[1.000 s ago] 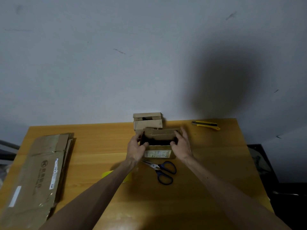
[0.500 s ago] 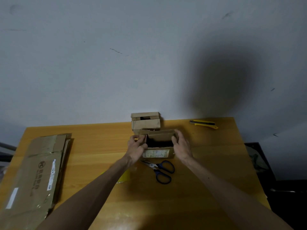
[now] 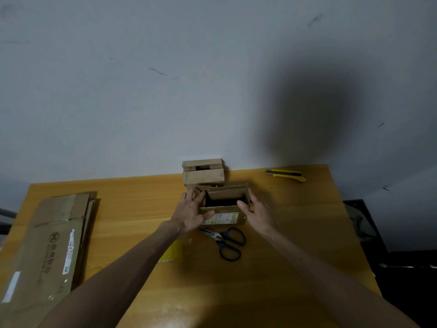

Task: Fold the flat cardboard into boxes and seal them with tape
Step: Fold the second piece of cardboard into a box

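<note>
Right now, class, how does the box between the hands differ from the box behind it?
The front box is open on top; the back box has flaps folded over. The front box shows a pale label; the back box shows none. The left hand and right hand hold the front box, not the back box. Both are cardboard.

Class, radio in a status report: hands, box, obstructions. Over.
Left hand and right hand both grip the open box. Top flaps unsealed. Scissors lie just in front.
</note>
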